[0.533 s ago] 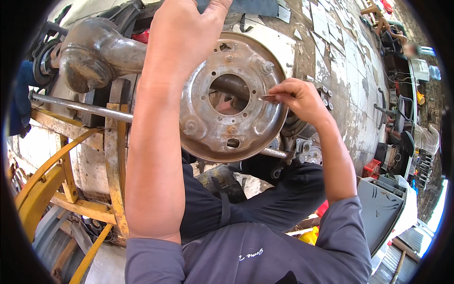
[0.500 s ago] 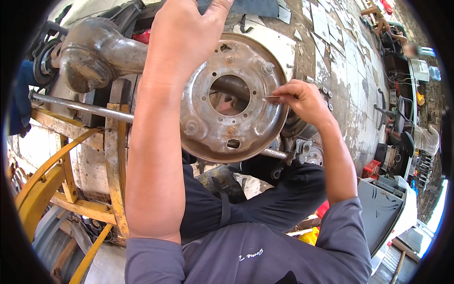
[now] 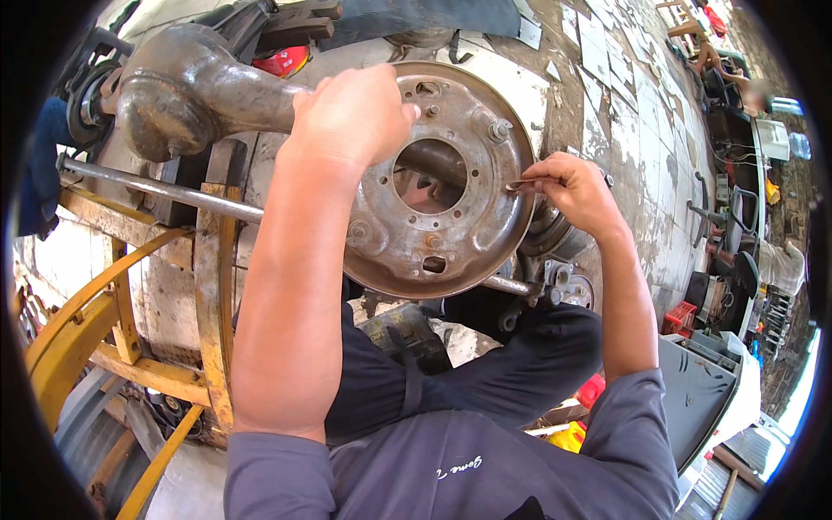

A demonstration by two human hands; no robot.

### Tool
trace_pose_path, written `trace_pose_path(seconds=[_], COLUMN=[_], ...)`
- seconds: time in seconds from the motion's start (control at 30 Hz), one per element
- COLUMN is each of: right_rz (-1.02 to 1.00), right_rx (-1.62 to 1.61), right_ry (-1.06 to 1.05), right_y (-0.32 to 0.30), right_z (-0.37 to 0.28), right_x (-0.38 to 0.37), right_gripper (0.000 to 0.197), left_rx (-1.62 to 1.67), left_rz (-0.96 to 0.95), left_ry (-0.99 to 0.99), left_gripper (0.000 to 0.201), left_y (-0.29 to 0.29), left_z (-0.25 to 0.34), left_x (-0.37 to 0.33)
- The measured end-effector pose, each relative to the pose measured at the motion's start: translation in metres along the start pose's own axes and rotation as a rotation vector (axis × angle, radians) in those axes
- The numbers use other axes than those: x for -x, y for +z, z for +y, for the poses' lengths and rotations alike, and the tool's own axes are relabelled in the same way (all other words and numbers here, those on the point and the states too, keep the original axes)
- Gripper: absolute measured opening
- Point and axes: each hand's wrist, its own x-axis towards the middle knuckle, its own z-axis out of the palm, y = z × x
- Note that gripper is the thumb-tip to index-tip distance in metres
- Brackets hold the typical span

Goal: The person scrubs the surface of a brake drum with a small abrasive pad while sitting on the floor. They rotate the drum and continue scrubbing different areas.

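A round, worn metal brake backing plate [image 3: 468, 234] stands before me, with a large centre hole and smaller holes around it. My left hand [image 3: 357, 117] is closed at its upper left rim, the thumb pointing right over the plate's face; the other fingertips are hidden. Between thumb and fingers of my right hand [image 3: 568, 186] is a thin reddish-brown piece of sandpaper [image 3: 529, 184], pinched shut. Its tip is at the plate's right side, close to the rim.
A rusty axle housing [image 3: 178, 95] lies at upper left. Below it, a metal bar [image 3: 165, 192] crosses a yellow frame [image 3: 212, 295]. Hub parts [image 3: 563, 282] sit right of the plate. A grey cabinet [image 3: 698, 390] stands at lower right; a person [image 3: 754, 95] is far right.
My left hand has come down from above the plate to its upper left rim. The right hand, still pinching the sandpaper, has shifted slightly right toward the plate's edge.
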Motion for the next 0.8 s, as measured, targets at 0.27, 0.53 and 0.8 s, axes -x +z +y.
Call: trace_pose_path(seconds=[0.27,0.53,0.8], right_rz=[-0.036,0.145,0.157], right_rx=[0.140,-0.068,-0.279], right_ry=[-0.192,-0.059,0.227], right_y=[0.017,0.013,0.035], right_z=[-0.018,-0.005,0.005], right_x=[-0.012,-0.004,0.017], right_gripper=[0.021,0.021,0.027], left_rx=[-0.082,-0.099,-0.093], left_rz=[-0.219,-0.161,-0.165], left_ry=[-0.010,0.035,0.043], left_gripper=[0.062,0.061,0.063], left_y=[0.000,0.001,0.000], left_z=[0.007,0.010,0.009], left_x=[-0.001,0.001,-0.005])
